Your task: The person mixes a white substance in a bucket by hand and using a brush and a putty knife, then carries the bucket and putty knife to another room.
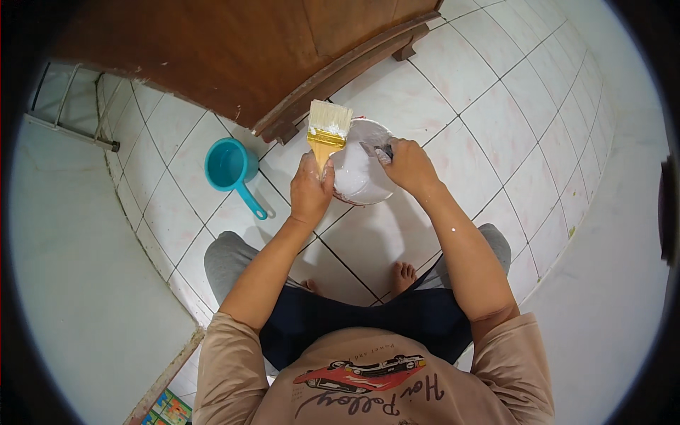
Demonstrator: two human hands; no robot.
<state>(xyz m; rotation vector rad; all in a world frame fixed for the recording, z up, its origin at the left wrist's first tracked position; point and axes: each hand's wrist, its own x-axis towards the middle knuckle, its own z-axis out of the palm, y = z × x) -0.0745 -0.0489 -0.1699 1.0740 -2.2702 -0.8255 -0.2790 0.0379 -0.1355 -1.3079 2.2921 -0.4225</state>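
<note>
My left hand (310,191) is closed round the wooden handle of a wide paintbrush (329,126), its bristles pointing up and away from me. White paint coats the bristles and smears the gold metal band. In my right hand (413,168) is a putty knife (370,149) with a dark handle, its blade over the bucket's opening. The white bucket (370,130) stands on the floor below both hands, and white paint (360,176) lies inside it. Part of the bucket's left rim is hidden behind the brush and my left hand.
A teal dipper (228,164) rests on the tiled floor (453,134) left of the bucket. Beyond it stands a large brown wooden furniture piece (234,57) on short feet. A metal rack (67,127) is at the far left. White walls (71,269) run along both sides.
</note>
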